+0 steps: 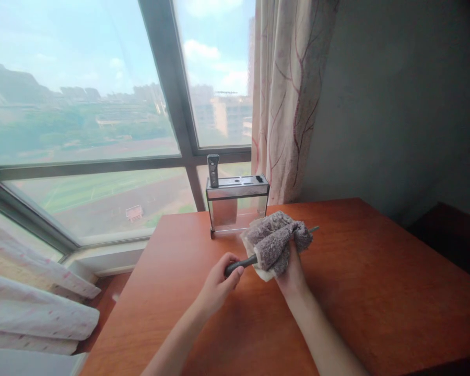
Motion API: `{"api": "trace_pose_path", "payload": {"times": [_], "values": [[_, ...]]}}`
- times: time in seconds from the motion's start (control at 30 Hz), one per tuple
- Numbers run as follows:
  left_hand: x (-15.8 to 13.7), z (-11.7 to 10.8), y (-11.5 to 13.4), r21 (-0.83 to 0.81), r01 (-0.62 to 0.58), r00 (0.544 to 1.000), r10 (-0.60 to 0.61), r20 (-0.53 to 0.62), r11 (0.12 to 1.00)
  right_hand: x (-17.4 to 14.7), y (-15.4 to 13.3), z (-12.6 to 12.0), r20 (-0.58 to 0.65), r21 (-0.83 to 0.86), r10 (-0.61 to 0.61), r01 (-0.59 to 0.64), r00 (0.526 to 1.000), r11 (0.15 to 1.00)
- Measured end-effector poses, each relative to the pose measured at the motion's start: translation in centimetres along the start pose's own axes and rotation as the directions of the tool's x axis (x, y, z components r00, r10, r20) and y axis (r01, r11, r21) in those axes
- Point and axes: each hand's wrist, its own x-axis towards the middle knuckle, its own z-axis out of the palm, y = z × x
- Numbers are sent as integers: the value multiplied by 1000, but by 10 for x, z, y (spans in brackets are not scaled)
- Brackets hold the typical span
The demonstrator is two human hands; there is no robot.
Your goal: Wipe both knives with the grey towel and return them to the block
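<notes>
My left hand (pixel 223 277) is closed around the dark handle (pixel 241 265) of a knife, held above the table. A fluffy grey-purple cloth (pixel 276 243) with a pale underside is folded around the blade, hiding most of it. Only the narrow knife tip (pixel 314 228) pokes out on the right. My right hand (pixel 292 271) grips the cloth from below, its fingers largely covered by the fabric. Just beyond the cloth stands a clear-sided knife block (pixel 238 189) with a metal top. One knife with a grey handle (pixel 213 171) sits upright in its left end, its broad blade visible through the side.
The brown wooden table (pixel 360 292) reaches from under my arms to the window (pixel 186 151). A patterned curtain (pixel 285 94) hangs behind the table by the dark wall (pixel 376 104). Another pale curtain (pixel 39 308) is at the lower left, beside the table edge.
</notes>
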Motion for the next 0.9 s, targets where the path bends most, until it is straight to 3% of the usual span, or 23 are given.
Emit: {"api": "trace_pose_path", "payload": {"times": [0.13,0.3,0.43,0.57,0.67,0.8,0.9], "values": [[1,-1,0,3,-3,996,3,-84,1000,-2,3,6,-17,8,65,-65,998,998],[3,-14,2,218,17,995,4,-95,976,6,-19,-3,-17,17,-6,6,1000,1000],[3,-17,4,183,49,992,-26,-121,982,15,-41,-16,-106,6,-95,96,990,995],[3,-14,1,132,82,997,-80,-14,988,17,-46,-21,-217,4,-128,132,968,991],[2,-8,-2,133,23,998,-30,47,991,11,-36,-16,-248,-12,-143,144,958,989],[-1,3,-1,212,-72,992,49,115,975,2,-16,-4,-128,-46,-41,35,991,998],[-2,8,3,144,-39,986,15,163,989,-2,-9,2,-69,-74,-5,0,998,997]]}}
